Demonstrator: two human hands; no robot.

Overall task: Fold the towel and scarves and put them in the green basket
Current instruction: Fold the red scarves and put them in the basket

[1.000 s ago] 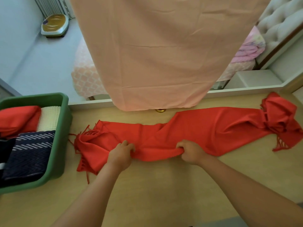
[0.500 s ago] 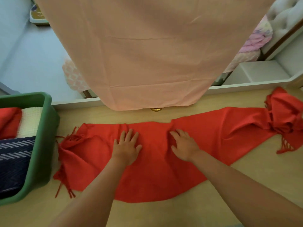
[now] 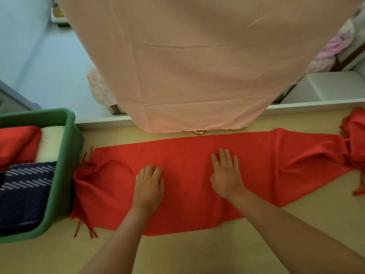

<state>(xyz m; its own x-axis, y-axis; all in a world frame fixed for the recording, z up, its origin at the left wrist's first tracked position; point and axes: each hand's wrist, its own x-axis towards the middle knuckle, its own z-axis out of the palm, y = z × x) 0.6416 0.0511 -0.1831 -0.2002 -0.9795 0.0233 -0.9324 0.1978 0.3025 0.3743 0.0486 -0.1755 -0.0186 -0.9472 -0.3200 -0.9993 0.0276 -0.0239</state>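
Observation:
A long red fringed scarf lies spread across the wooden table, its right end bunched near the table's right edge. My left hand presses on the scarf's middle with its fingertips bent under. Flat on the cloth to the right lies my right hand, fingers straight. The green basket stands at the left, touching the scarf's fringed end. Inside it are a folded red cloth, a cream towel and a navy striped scarf.
A peach cloth hangs down over the table's far edge above the scarf. A small brass knob shows just under it. Beyond the table are a pale floor, a white ledge and pink bedding at the far right.
Both hands let go of the bunched near edge and moved onto the scarf, which now lies spread wide and flat. The right hand has slid right; the view shifted left to right slightly.

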